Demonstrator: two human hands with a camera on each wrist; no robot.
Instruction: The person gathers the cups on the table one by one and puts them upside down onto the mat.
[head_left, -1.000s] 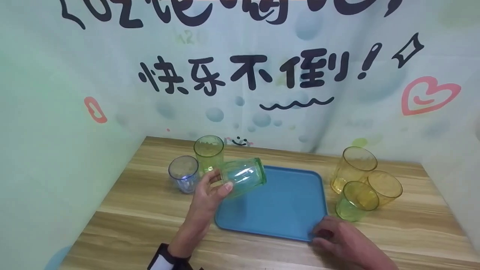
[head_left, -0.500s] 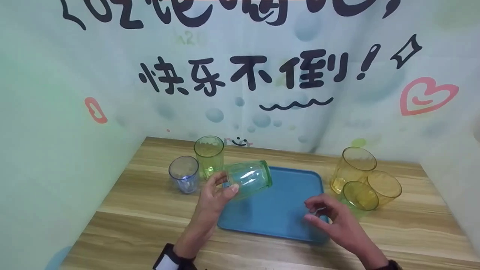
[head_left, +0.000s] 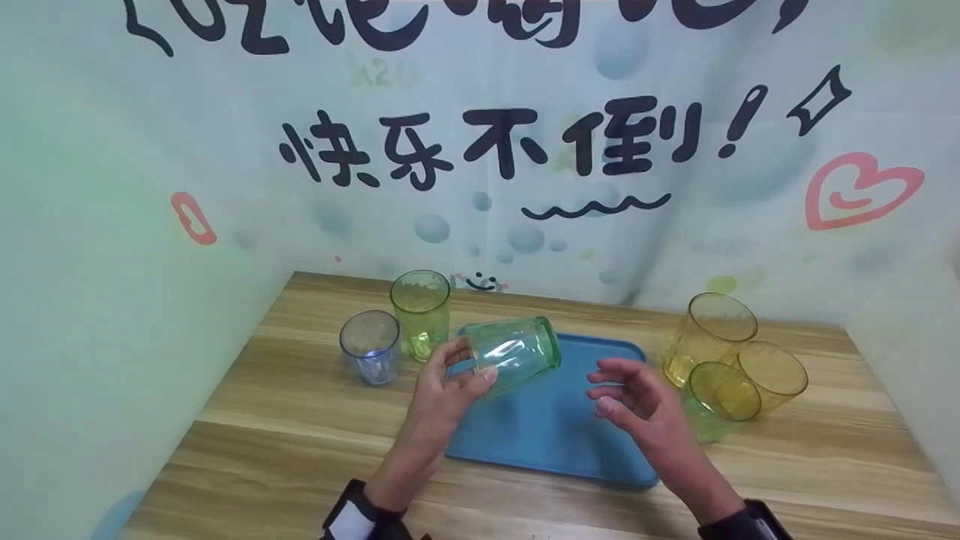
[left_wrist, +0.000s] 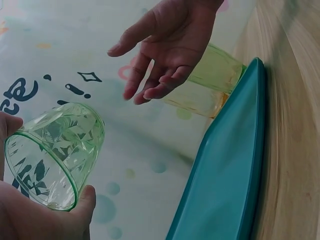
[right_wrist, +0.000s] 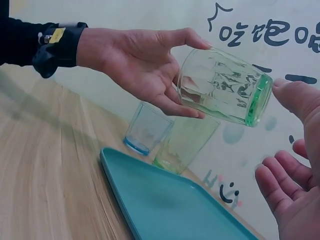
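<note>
Above the blue tray (head_left: 540,442), my left hand (head_left: 446,397) grips a clear green glass (head_left: 517,352) near its rim. The glass lies tilted on its side in the air, its thick base pointing right, as the right wrist view also shows with the green glass (right_wrist: 225,87). My right hand (head_left: 649,420) hovers over the tray's right part, fingers loosely bent and apart, holding nothing. In the left wrist view the right hand (left_wrist: 172,45) faces the base of the glass with a gap between them.
At the tray's left stand a blue glass (head_left: 370,349) and a yellow-green glass (head_left: 421,311). To its right are a tall amber glass (head_left: 712,326), a shorter amber glass (head_left: 780,375) and a green glass (head_left: 709,420). A printed cloth (head_left: 480,150) hangs behind the wooden table (head_left: 255,420).
My right hand has risen from the tray's front right corner and moved toward the held glass, its fingers opening. My left hand has carried the green glass a little to the right.
</note>
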